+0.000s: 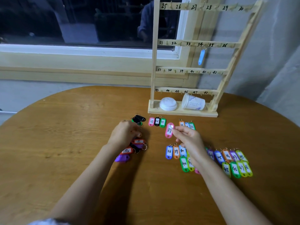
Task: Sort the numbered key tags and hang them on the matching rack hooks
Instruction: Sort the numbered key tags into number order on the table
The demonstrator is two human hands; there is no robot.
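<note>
Sorting far from finished: the right hand (190,137) pinches pink tag 37 (169,130) above the desk (65,143), while the left hand (125,133) covers the unsorted pile (135,147), its grip unclear. Only one blue tag (201,56) hangs on the rack (153,62); the sorted rows (227,157) await hanging.

Glossy plastic key tags (169,130), metal rings; pale wood rack (183,111); wood-grain table (65,135).

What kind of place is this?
Probably an indoor room at night: a round brown wooden table beside a dark white-framed window, and a pale wooden key rack with a white paper cup on its base.
</note>
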